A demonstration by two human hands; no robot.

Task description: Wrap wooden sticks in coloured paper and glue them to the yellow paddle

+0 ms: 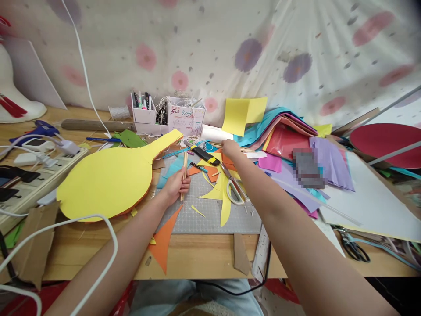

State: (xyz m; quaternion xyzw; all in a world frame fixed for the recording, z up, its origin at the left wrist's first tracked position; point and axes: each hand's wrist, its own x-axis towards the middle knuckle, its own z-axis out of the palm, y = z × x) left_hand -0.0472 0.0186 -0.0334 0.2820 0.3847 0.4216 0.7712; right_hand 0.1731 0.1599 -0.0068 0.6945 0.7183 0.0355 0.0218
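White cable [115, 244] foremost; left grip [176, 184] closed round wooden sticks [185, 161], protruding above, below; right grip [231, 149]: can't tell.

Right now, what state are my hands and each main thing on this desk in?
Left hand: closed around wooden sticks
Right hand: stretched toward the back, grip unclear
Yellow paddle shape: lying yellow side up
Cutting mat: strewn with scraps
White-handled scissors: lying down, opening unclear
Utility knife: lying down, extension unclear
Power strip: holding plugs

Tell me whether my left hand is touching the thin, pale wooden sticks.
Touching: in the head view, your left hand grips the thin, pale wooden sticks, which poke out above and below it.
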